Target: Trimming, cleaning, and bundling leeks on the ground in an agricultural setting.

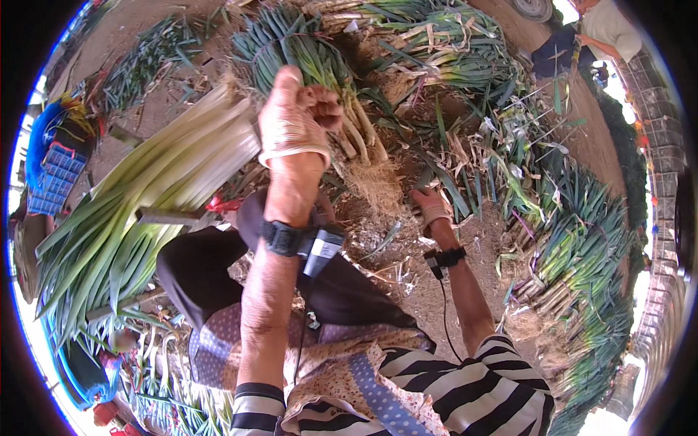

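My left hand point(294, 120) is raised in the upper middle, its thumb up and its fingers curled inward. Pale bands wrap around its palm; whether anything small is in its grip is hidden. Just left of it, a large bundle of long green onions point(156, 171) slants over a narrow support, its white ends blurred. Behind the hand lies a tied bunch of green onions point(291, 47) with brown roots point(374, 185). My right hand point(432, 207) is low over the littered ground, right of these roots. Its fingers look bent, and what they may grip cannot be made out.
Piles of green onions lie at the back point(443, 51) and along the right point(582, 261). Cut leaves point(149, 62) are heaped at the far left. A blue crate point(54, 178) stands at the left edge. Another person point(607, 33) is at the far right.
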A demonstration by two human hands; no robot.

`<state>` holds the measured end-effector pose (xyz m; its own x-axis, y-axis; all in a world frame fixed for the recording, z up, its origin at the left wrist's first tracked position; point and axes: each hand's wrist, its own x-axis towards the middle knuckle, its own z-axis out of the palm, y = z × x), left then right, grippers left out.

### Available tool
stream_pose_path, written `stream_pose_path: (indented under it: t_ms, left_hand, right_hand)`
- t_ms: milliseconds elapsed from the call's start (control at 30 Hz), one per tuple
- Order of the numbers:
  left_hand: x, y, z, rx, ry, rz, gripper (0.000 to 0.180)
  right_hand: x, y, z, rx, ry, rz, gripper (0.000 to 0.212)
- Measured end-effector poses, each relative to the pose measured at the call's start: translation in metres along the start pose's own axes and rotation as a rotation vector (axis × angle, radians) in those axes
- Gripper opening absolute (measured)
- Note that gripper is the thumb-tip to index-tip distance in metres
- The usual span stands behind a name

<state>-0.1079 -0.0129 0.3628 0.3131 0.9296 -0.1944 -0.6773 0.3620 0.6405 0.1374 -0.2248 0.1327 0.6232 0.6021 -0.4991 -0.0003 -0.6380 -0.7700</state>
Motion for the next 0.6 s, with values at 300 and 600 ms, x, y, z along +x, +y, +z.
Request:
stream_pose_path:
  t_ms: [300,600]
  left_hand:
    - [0.05,-0.05,-0.017,0.005,0.21,-0.175,0.024]
    - [0.065,-0.036,-0.057,-0.022,0.153,-0.226,0.022]
  right_hand:
    - [0.151,-0.027,0.053,-0.625,-0.008,-0.165,0.064]
    - [0.202,-0.099,0.176,-0.485,0.19,0.14,0.041]
